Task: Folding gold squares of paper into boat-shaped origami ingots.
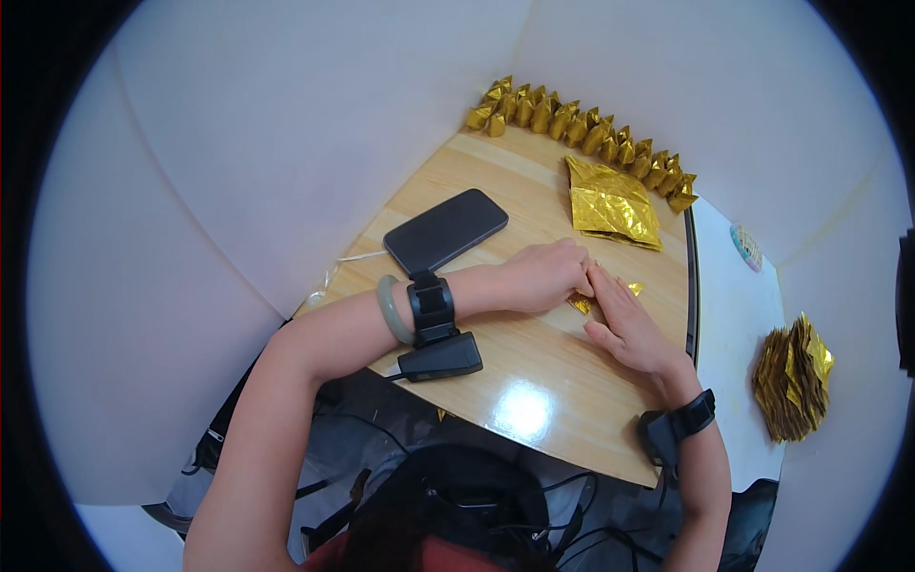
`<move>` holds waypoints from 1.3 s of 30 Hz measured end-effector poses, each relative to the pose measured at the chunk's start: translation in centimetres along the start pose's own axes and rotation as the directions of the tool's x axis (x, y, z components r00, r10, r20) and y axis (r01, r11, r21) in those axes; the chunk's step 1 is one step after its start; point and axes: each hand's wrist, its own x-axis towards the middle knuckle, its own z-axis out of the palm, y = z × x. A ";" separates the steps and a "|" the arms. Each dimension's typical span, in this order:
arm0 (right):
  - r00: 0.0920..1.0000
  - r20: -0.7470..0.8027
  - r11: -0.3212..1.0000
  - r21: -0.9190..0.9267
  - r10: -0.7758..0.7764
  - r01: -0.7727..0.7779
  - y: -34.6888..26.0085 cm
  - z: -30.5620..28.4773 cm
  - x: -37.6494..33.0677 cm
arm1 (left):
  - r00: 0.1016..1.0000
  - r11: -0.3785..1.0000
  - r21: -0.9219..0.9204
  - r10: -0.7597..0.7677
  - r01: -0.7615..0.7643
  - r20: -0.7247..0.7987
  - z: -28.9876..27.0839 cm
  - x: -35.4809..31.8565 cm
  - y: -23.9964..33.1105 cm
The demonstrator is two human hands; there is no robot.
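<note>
On the wooden tabletop (457, 334), a small folded piece of gold foil paper (579, 303) lies mostly hidden beneath my two hands. My left hand (548, 276) reaches in from the left with curled fingers, its fingertips closed at the foil's edge. Flat over the same piece rests my right hand (624, 324), fingers stretched out and thumb apart, its fingertips meeting the left hand. Another corner of the gold foil shows just beyond the right fingers. Farther back lies a flat stack of creased gold foil sheets (613, 205).
A row of folded gold foil pieces (596, 133) lines the table's far edge. A black phone (446, 231) with a white cable lies at left. On the white surface at right are a thick gold foil bundle (793, 379) and a small oval patterned object (746, 248). Pale walls enclose the table.
</note>
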 end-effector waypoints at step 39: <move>0.897 -0.317 0.737 0.676 0.307 -0.013 1.7 -0.3 0.0 | 1.000 0.990 -0.140 -0.009 0.006 -0.024 -0.7 0.3 -1.1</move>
